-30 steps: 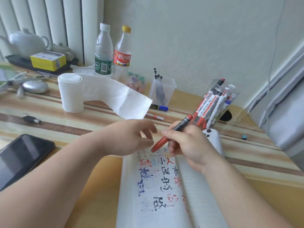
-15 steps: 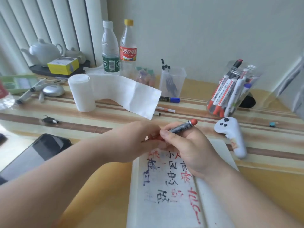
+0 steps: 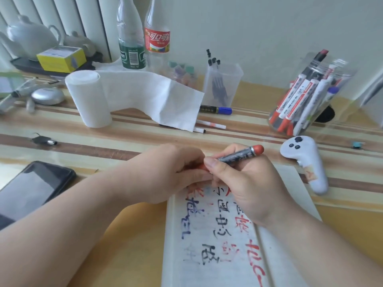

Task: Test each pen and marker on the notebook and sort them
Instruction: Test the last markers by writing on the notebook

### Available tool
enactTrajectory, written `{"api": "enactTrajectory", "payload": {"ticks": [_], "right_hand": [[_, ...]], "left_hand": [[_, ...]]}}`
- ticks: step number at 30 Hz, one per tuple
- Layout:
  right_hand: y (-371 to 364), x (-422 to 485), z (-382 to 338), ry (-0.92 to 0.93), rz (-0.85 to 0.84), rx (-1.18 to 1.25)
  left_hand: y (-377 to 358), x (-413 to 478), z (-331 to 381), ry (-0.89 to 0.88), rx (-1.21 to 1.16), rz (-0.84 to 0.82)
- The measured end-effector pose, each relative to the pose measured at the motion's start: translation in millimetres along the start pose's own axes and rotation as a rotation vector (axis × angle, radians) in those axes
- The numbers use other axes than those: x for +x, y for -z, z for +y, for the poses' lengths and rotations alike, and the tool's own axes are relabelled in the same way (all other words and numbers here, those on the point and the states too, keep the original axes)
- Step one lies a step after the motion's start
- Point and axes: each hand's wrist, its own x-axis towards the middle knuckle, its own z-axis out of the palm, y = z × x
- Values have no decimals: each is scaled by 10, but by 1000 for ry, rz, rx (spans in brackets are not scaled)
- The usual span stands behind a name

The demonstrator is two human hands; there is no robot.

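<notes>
Marker (image 3: 238,156): dark barrel, red end, held tilted over the top edge of the notebook (image 3: 192,272). Right hand (image 3: 248,187) pinches the barrel between thumb and fingers; left hand (image 3: 172,175) curls round the red tip end. Notebook: open on the counter (image 3: 124,139), page covered in red, blue and black test marks. White controller (image 3: 304,162): just right of the notebook. Jar (image 3: 339,79): far right, filled with markers. Phone (image 3: 35,187): left edge. Paper roll (image 3: 89,100): behind, partly unrolled.
</notes>
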Motion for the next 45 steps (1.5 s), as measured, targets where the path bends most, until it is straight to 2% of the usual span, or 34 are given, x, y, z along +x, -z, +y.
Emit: {"api": "enactTrajectory", "payload": {"ticks": [3, 5, 8, 10, 14, 18, 22, 27, 32, 45], "right_hand": [[50, 69, 62, -102, 190, 235], [116, 102, 77, -135, 191, 334], [179, 86, 62, -95, 45, 175], [199, 46, 9, -115, -64, 156], [254, -43, -60, -166, -182, 107], [264, -59, -120, -160, -237, -21], [277, -54, -102, -161, -258, -145], [285, -64, -132, -145, -239, -192], [252, -95, -170, -125, -302, -269], [197, -66, -93, -216, -252, -226]], "left_hand": [[28, -34, -7, 45, -8, 32], [19, -60, 4, 57, -35, 44], [0, -59, 0, 59, -93, 66], [-9, -43, -32, 68, -80, 57], [-19, -16, -40, 9, 45, -56], [16, -69, -13, -6, 170, -246], [57, -93, 49, 25, 303, -321], [43, -75, 92, 56, 309, -334], [50, -70, 94, 79, 313, -343], [19, -72, 104, 84, 345, -318]]}}
